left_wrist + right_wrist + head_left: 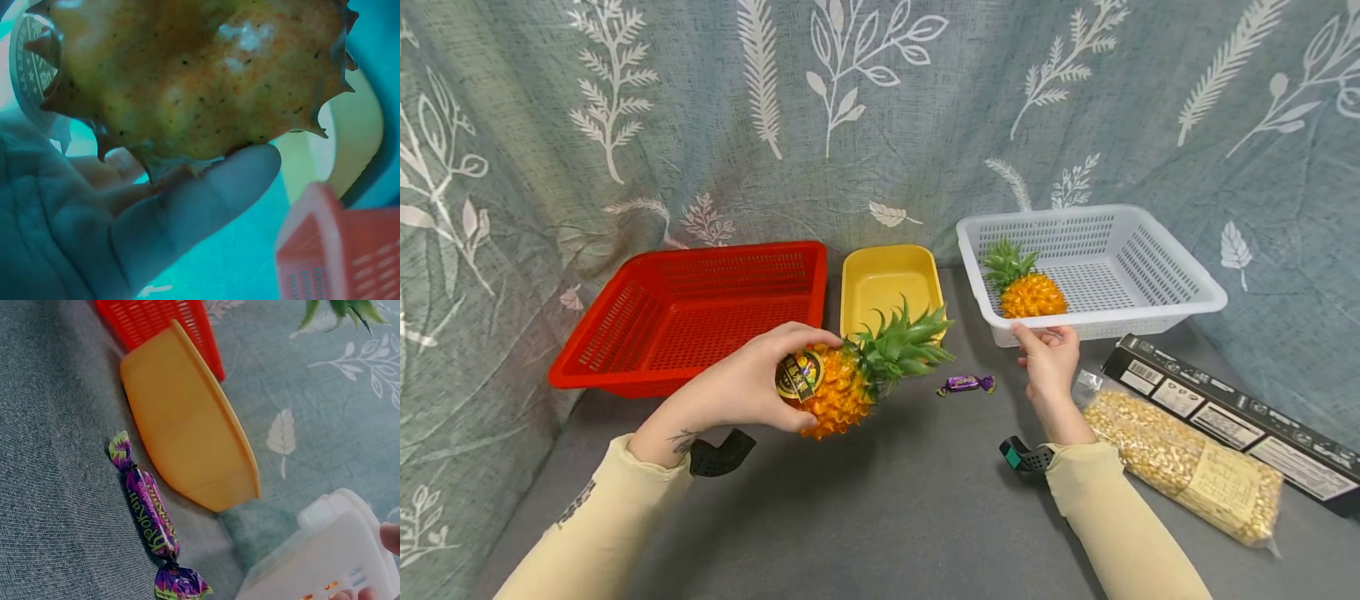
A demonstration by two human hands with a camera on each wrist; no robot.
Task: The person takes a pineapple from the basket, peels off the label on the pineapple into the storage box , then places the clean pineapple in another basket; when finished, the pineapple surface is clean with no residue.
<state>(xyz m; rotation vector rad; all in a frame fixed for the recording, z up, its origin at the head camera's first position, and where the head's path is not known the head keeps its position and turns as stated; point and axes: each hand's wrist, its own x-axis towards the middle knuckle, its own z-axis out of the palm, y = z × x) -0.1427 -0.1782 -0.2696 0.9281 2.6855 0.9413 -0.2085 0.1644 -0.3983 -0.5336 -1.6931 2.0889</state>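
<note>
My left hand (748,375) grips an orange toy pineapple (842,396) with a green leafy crown and a round black-and-gold sticker, held above the table in front of the red basket (647,387). In the left wrist view the spiky pineapple (200,81) fills the top, a finger pressed along its underside. At the right, my other hand (1051,367) pinches the near rim of the white basket (1150,321), thumb on the rim. Inside that basket, at its left end, lies a second pineapple (1032,296).
Between the baskets stands a small yellow bin (887,279). A purple wrapped candy (964,383) lies on the grey table (917,517). Right of my right forearm are a bag of corn kernels (1180,454) and a long black box (1225,417). A patterned curtain (925,125) hangs behind.
</note>
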